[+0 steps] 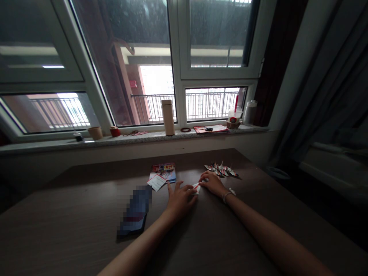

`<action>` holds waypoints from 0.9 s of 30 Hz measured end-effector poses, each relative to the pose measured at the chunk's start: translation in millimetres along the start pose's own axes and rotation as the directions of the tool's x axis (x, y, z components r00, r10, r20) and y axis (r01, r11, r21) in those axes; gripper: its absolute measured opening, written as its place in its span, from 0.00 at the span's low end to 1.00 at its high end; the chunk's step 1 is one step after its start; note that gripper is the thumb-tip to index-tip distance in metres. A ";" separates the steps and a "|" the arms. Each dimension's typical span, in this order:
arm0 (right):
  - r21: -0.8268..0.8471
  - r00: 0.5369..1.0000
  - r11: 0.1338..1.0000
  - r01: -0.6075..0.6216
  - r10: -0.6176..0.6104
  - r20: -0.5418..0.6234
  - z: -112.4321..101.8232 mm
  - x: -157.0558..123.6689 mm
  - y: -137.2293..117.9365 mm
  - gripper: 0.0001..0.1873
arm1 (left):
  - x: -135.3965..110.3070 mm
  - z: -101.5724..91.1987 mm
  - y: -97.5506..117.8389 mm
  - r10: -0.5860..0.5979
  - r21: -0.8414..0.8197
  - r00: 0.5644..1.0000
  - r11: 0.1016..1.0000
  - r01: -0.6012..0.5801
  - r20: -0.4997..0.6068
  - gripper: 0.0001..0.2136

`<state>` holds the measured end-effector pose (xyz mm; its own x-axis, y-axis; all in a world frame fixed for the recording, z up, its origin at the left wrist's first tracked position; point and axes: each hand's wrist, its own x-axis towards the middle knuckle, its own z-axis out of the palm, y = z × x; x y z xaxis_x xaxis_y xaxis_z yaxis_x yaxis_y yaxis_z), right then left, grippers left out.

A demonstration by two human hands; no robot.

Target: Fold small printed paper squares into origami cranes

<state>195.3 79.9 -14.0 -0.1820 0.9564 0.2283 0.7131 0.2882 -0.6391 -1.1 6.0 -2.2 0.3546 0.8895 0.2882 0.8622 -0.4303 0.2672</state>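
Note:
Both my hands rest on the dark wooden table [71, 226], meeting over a small piece of folded paper [197, 188]. My left hand [179, 199] lies on the table with its thumb sticking out and its fingertips pressing the paper's left side. My right hand [212, 182], with a bracelet at the wrist, has curled fingers pinching the paper's right end. Just beyond the right hand lies a small cluster of folded paper figures [221, 170]. A stack of colourful printed sheets [162, 174] lies to the upper left of my left hand.
A dark blue blurred object [135, 211] lies on the table left of my left arm. The window sill [43, 145] holds a tall beige flask [168, 117], a paper cup [95, 133], a red cup [115, 131], a drink cup with a straw [235, 115] and papers [211, 129]. Curtains [330, 88] hang at right.

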 end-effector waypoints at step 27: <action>-0.080 0.980 0.978 0.191 -0.185 0.072 -4.5 -14.7 4.7 0.18 | -3.0 -5.1 -2.1 -0.014 0.025 0.998 1.000 0.012 0.069 0.14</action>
<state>204.4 67.1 -17.1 -0.3591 0.8874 0.2892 0.7173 0.4606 -0.5228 -5.8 3.4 1.0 0.3668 0.9039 0.2202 0.8751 -0.4156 0.2479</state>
